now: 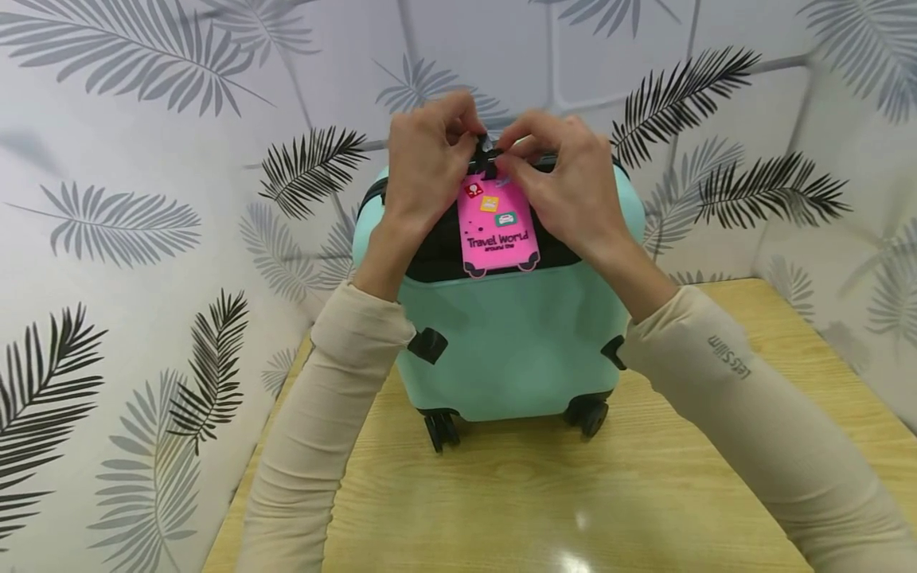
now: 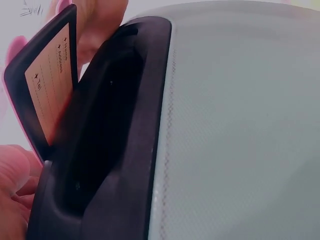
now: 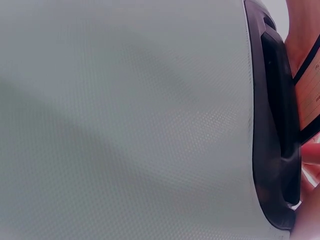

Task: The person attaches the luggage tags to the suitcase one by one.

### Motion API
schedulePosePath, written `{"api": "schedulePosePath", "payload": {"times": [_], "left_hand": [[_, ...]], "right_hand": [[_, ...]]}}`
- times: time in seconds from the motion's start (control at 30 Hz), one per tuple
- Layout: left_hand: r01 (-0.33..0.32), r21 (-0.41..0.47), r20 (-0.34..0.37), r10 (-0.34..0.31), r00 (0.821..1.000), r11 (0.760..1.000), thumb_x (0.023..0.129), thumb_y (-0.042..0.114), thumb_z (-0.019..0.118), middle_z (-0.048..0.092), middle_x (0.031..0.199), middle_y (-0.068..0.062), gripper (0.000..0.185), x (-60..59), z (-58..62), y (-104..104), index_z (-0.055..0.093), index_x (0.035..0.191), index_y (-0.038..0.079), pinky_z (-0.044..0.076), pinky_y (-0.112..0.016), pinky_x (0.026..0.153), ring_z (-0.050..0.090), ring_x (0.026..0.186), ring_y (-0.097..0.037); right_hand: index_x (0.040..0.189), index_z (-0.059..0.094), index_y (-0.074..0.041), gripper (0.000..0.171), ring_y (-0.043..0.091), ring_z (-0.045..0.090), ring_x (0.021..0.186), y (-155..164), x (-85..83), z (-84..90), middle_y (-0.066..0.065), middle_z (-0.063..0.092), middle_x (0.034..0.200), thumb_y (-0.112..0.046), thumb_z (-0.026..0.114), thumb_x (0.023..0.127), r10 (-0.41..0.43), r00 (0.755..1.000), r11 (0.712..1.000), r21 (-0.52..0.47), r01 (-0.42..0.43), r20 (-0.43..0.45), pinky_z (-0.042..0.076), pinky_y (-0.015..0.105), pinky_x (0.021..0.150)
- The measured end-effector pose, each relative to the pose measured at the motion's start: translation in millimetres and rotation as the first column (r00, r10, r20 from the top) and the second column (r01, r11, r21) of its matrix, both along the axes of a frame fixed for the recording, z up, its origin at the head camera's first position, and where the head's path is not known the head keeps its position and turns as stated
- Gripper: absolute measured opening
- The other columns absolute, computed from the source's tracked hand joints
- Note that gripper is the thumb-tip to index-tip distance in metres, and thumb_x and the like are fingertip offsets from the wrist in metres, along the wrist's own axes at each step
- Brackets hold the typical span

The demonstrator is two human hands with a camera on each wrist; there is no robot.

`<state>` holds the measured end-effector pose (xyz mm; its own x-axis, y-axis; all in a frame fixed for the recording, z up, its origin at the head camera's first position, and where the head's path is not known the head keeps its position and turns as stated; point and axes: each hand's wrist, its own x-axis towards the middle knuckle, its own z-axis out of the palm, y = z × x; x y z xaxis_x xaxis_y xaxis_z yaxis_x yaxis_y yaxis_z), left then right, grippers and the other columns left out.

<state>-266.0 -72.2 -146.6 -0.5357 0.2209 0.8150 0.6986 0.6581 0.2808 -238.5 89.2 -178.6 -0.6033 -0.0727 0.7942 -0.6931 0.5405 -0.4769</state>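
Note:
A mint-green suitcase (image 1: 512, 350) with black trim stands upright on its wheels. Against its upper front hangs a pink luggage tag (image 1: 499, 227) marked "Travel World", with small coloured badges. My left hand (image 1: 430, 159) pinches the tag's dark strap (image 1: 485, 151) close to the suitcase's top handle. Just to the right, my right hand (image 1: 569, 171) pinches the strap end, thumb against finger; the fingertips partly hide it. In the left wrist view, the back of the luggage tag (image 2: 50, 82) shows a card with name, address and tel lines, beside the black handle (image 2: 135, 130).
The suitcase stands on a wood-grain table (image 1: 501, 501). Behind and on both sides rise pale wall panels (image 1: 158, 239) printed with grey and black leaves. Black wheels (image 1: 440, 430) show below the suitcase, and black corner pieces (image 1: 427, 345) sit on its front.

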Motion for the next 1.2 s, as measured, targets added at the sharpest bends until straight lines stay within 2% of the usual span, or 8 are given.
{"api": "schedulePosePath", "payload": {"times": [0.37,0.57,0.67,0.87,0.97,1.07,1.2], "left_hand": [[0.021,-0.044,0.019,-0.020,1.000,0.999,0.087,-0.004,0.052,0.072,0.078,-0.006,0.019,3.4,-1.9,-1,0.068,0.080,0.005,0.036,-0.018,0.057,0.057,0.065,-0.009],[0.031,-0.052,0.021,-0.030,0.999,0.998,0.087,-0.003,0.053,0.073,0.079,-0.006,0.018,5.4,-2.5,-2,0.068,0.080,0.005,0.038,-0.019,0.058,0.059,0.066,-0.009],[0.050,-0.046,0.027,-0.049,0.998,0.998,0.087,-0.003,0.055,0.074,0.080,-0.006,0.016,7.0,-3.4,-3,0.068,0.081,0.005,0.043,-0.018,0.063,0.063,0.069,-0.009],[0.124,-0.036,0.045,-0.123,0.991,0.992,0.090,0.000,0.059,0.074,0.086,-0.008,0.011,8.7,-9.0,-3,0.069,0.088,0.004,0.051,-0.018,0.072,0.069,0.077,-0.010],[0.184,-0.009,0.071,-0.183,0.981,0.983,0.091,0.002,0.059,0.074,0.093,-0.007,0.010,8.0,-12.7,-8,0.068,0.096,0.004,0.051,-0.016,0.081,0.070,0.086,-0.008],[0.250,0.007,0.084,-0.249,0.965,0.968,0.091,0.002,0.063,0.071,0.102,-0.005,0.016,8.6,-16.1,-17,0.068,0.105,0.005,0.051,-0.019,0.089,0.067,0.097,-0.004],[0.295,-0.050,0.077,-0.291,0.954,0.954,0.089,0.007,0.069,0.067,0.110,-0.003,0.025,10.0,-19.0,-23,0.067,0.113,0.007,0.050,-0.025,0.089,0.062,0.102,-0.006]], "right_hand": [[0.092,0.072,-0.012,0.005,0.007,0.063,0.086,-2,-0.1,3.1,0.002,0.075,0.085,-0.014,0.071,0.088,0.012,1.000,0.999,-0.031,-0.011,0.018,0.037,0.027,0.086],[0.093,0.071,-0.011,0.005,0.006,0.067,0.081,-3,0.9,3.1,0.004,0.074,0.086,-0.013,0.068,0.090,0.032,0.999,0.998,-0.052,-0.030,0.036,0.045,0.028,0.079],[0.093,0.071,-0.011,0.006,0.005,0.066,0.079,-3,1.0,3.4,0.004,0.074,0.085,-0.013,0.067,0.090,0.026,0.999,0.998,-0.053,-0.024,0.045,0.044,0.026,0.077],[0.093,0.071,-0.012,0.006,0.002,0.063,0.073,-2,-0.2,2.7,0.002,0.073,0.082,-0.014,0.066,0.090,0.006,0.998,0.998,-0.062,-0.002,0.060,0.041,0.021,0.071],[0.092,0.071,-0.012,0.006,0.002,0.062,0.073,-2,-0.7,1.9,0.002,0.073,0.081,-0.015,0.066,0.091,0.008,0.998,0.998,-0.066,-0.004,0.058,0.041,0.020,0.070],[0.093,0.070,-0.013,0.005,0.003,0.061,0.072,-2,-1.2,1.4,0.001,0.073,0.081,-0.016,0.067,0.091,0.017,0.998,0.998,-0.065,-0.014,0.056,0.040,0.021,0.070],[0.094,0.072,-0.012,0.008,0.003,0.060,0.072,-1,-0.8,1.7,0.000,0.072,0.082,-0.017,0.067,0.091,0.024,0.998,0.998,-0.067,-0.021,0.055,0.041,0.022,0.067]]}}
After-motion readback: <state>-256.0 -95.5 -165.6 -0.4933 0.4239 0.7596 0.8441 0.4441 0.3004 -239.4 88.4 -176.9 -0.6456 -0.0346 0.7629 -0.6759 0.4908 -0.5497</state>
